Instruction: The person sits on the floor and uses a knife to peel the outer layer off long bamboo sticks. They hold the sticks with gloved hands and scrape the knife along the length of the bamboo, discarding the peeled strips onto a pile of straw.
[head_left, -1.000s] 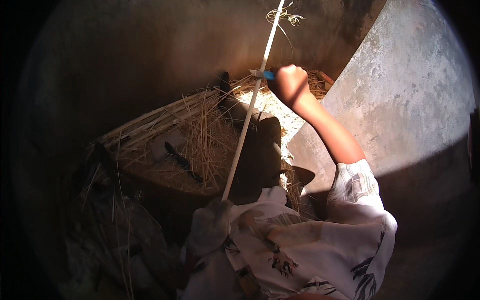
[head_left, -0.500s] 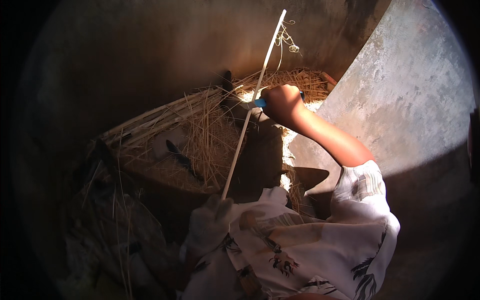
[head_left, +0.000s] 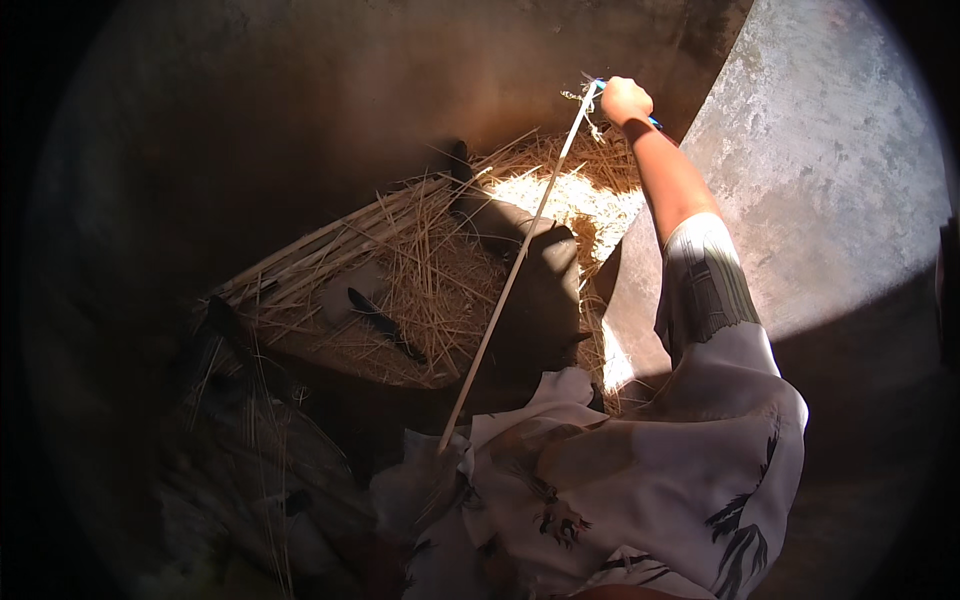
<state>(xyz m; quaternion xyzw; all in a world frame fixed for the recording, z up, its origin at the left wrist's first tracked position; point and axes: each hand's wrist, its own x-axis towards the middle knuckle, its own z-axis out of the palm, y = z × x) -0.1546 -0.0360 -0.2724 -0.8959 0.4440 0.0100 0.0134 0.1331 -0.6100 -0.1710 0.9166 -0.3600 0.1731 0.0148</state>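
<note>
My right hand [head_left: 627,101] is closed round the blue handle of a slim tool [head_left: 655,123] that looks like a knife. Its front end meets the upper tip of a long, pale stick [head_left: 520,255], which looks like split bamboo. Thin curled shavings [head_left: 592,122] hang beside that tip. The stick slants down to the left, and its lower end goes to the pale printed cloth [head_left: 610,470] over my lap. My left hand cannot be made out there among the cloth and deep shadow.
Loose straw-like shavings [head_left: 430,290] and a bundle of thin strips [head_left: 330,240] lie to the left. A dark, narrow object [head_left: 385,325] rests among them. Sunlit shavings [head_left: 575,200] lie beyond. A dark wall [head_left: 300,110] rises at the back; a bright grey surface [head_left: 820,170] lies right.
My right hand has travelled up and away along the stick to its far tip, arm now straighter. The stick leans further right, and the shavings now hang by my hand.
</note>
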